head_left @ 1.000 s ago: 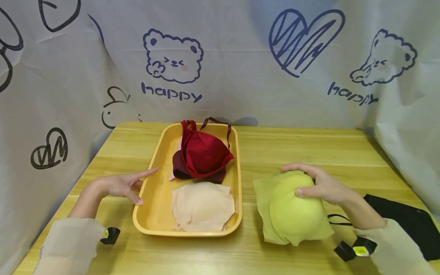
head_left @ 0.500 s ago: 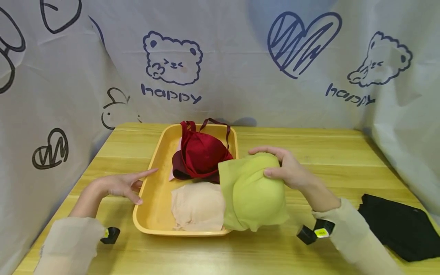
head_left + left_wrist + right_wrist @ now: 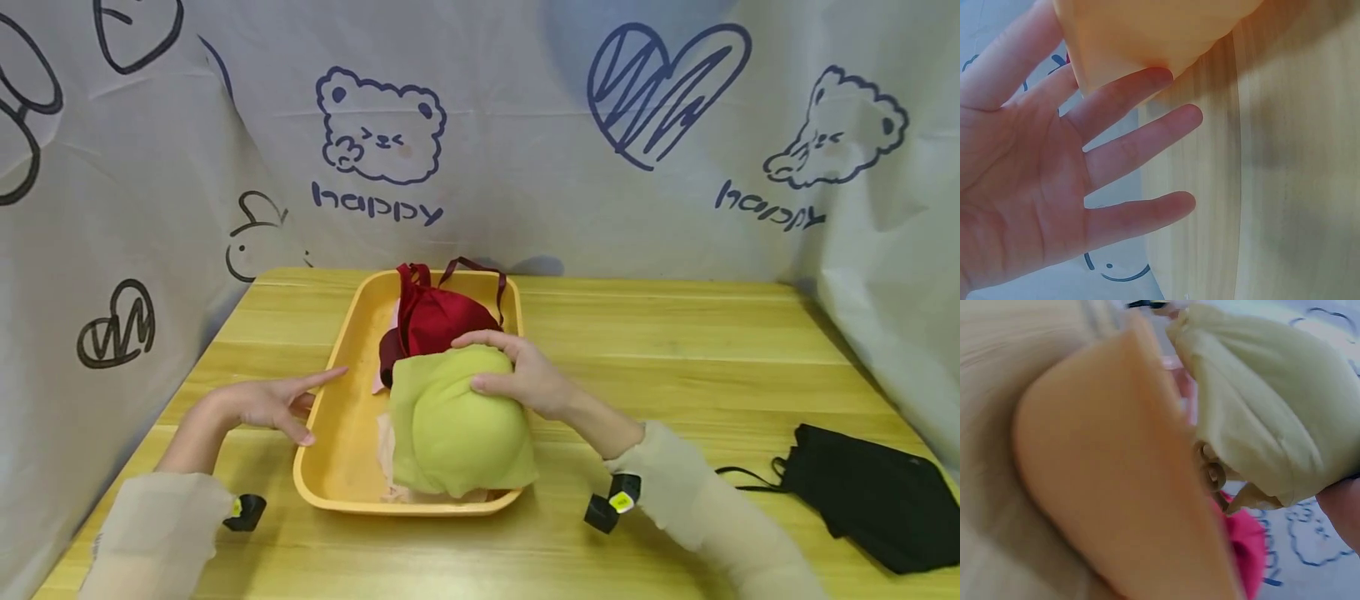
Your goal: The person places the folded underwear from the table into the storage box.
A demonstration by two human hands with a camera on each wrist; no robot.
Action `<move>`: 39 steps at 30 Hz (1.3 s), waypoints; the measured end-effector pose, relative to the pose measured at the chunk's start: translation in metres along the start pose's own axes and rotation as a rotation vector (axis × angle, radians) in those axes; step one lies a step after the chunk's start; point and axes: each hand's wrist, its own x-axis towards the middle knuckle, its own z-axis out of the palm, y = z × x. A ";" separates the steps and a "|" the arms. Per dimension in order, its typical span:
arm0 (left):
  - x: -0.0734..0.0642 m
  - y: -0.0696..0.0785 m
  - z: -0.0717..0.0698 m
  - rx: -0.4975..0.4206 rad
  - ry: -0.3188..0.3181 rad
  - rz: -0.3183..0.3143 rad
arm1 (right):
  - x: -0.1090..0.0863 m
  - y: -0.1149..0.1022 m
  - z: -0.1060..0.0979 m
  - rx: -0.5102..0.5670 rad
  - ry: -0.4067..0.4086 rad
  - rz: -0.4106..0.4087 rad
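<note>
My right hand (image 3: 536, 385) grips a folded yellow-green bra (image 3: 468, 437) by its upper right side, thumb on top. The bra is over the front half of a yellow plastic tray (image 3: 341, 505), covering most of a beige folded bra (image 3: 385, 450). In the right wrist view the bra (image 3: 1266, 400) stands above the tray's outer wall (image 3: 1104, 456), with small rings on its edge. My left hand (image 3: 258, 408) is at the tray's left side, fingers spread and straight; in the left wrist view a fingertip (image 3: 1161, 77) touches the wall.
A red bra (image 3: 450, 317) with straps over the rim lies at the back of the tray, on a dark maroon piece (image 3: 388, 357). A black folded garment (image 3: 873, 496) with a thin strap lies at the right of the wooden table (image 3: 660, 333). White printed sheets (image 3: 510, 183) enclose the table.
My right hand has carried the yellow-green bra leftward from the table right of the tray to over the tray's front half. My left hand has stayed at the rim.
</note>
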 end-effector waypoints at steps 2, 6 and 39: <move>0.000 -0.001 0.000 0.002 0.006 0.000 | 0.004 0.009 0.008 -0.068 -0.020 -0.003; 0.001 -0.002 -0.001 0.006 0.012 0.001 | 0.008 0.027 0.022 -0.135 -0.065 0.008; 0.000 -0.002 -0.001 0.013 -0.007 0.022 | -0.009 0.037 0.014 -1.206 -0.053 -0.017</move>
